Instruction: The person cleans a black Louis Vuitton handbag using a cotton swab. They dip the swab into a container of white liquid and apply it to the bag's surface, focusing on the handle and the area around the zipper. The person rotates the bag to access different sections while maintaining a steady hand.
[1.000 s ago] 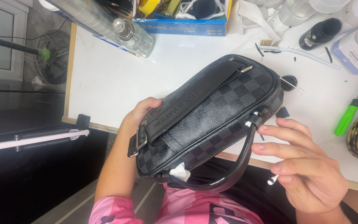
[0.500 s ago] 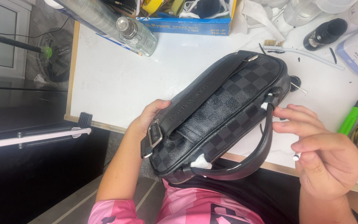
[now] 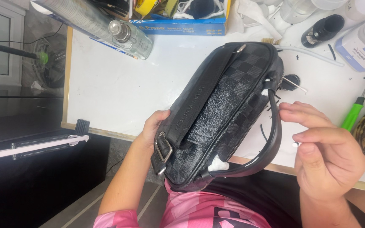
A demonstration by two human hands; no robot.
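- Grasping the black checkered bag point(image 3: 229, 109) at its lower left end, the left hand point(image 3: 152, 128) has its grip wrapped round the strap near the metal buckle point(image 3: 164, 147); the bag lies slanted across the centre of the frame, half over the white tabletop point(image 3: 115, 84) edge.
- Right hand point(image 3: 326, 156), at right of frame, pinches a small white stick between thumb and forefinger; other fingers spread toward the bag's curved black handle point(image 3: 271, 139).
- Blue box point(image 3: 182, 23) with printed side sits at top centre; a white tub with blue label point(image 3: 362, 42) at upper right; a clear bottle point(image 3: 129, 38) at upper left; a green screwdriver point(image 3: 355, 113) at right.
- Since 0.5 s ago the right hand has drawn slightly away from the bag, while the left grip stays unchanged.
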